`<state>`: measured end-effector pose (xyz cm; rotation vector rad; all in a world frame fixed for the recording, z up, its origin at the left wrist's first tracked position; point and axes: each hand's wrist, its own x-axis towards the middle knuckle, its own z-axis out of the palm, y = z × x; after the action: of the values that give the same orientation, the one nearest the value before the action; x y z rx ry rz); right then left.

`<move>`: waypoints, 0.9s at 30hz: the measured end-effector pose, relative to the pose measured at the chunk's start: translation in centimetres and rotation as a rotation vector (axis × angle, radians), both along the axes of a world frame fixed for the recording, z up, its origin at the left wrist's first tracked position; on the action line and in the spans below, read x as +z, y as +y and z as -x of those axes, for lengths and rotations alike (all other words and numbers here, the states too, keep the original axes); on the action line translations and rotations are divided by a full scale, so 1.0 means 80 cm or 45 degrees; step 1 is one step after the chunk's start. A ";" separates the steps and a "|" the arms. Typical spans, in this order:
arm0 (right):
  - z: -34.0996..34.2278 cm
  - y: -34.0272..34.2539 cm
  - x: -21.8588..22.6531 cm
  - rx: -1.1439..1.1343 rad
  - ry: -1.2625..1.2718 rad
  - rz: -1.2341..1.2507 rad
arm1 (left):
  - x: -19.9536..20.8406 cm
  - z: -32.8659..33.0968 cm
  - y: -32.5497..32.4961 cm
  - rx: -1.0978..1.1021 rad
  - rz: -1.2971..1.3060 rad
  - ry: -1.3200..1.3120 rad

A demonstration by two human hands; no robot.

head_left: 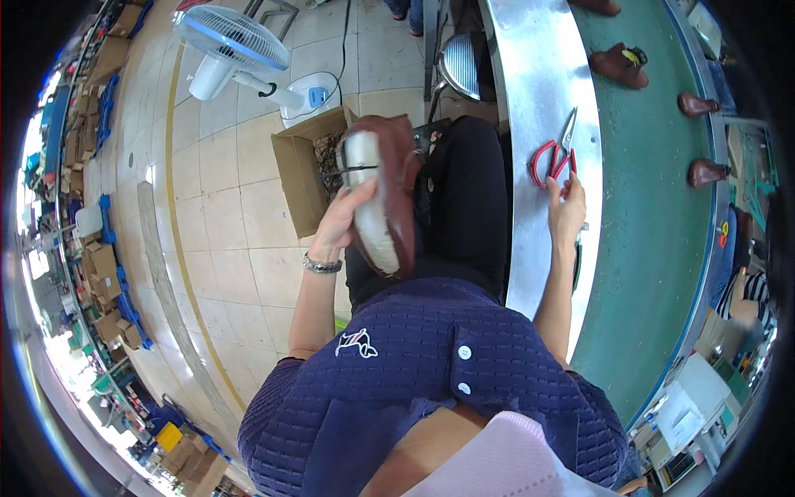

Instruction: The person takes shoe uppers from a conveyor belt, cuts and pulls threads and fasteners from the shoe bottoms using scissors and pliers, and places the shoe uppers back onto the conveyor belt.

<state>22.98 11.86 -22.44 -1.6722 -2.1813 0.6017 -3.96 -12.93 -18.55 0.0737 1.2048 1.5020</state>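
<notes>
My left hand [338, 219] is wrapped round the side of a brown leather shoe [399, 195], held above my lap. The shoe's pale, unsoled bottom is turned to the left, and a dark cord crosses it. Over the metal bench on the right, my right hand [567, 207] has its thumb and fingers apart. Its fingertips reach the red handle ends of a cutting tool that looks like scissors [570, 137], whose pointed silver blades lie away from me. Whether the fingertips touch the handles cannot be made out.
A cardboard box [291, 186] with dark tangled material stands left of my legs, near a white-and-blue fan [232, 37]. Beyond the metal bench [530, 248] runs a green conveyor [646, 248] carrying several brown shoes [619, 66]. A person in stripes is at the far right.
</notes>
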 end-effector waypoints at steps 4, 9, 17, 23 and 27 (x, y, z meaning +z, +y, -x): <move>0.016 0.034 -0.028 -0.031 -0.156 -0.041 | 0.022 -0.015 0.060 -0.196 0.101 0.169; -0.030 0.052 -0.033 -0.131 0.730 0.915 | 0.028 -0.021 0.083 -0.162 0.007 0.308; 0.012 -0.085 0.108 0.153 1.248 1.624 | 0.008 -0.041 0.085 -0.151 -0.035 0.416; 0.039 -0.110 0.160 0.464 0.776 1.808 | -0.010 -0.058 0.091 0.071 0.000 0.384; 0.037 -0.115 0.161 0.507 0.700 1.931 | -0.008 -0.077 0.084 0.104 0.264 1.037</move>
<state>19.99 2.63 -9.52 -1.0974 -1.5073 2.8592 2.17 -6.24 -19.23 0.5426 2.0205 1.4434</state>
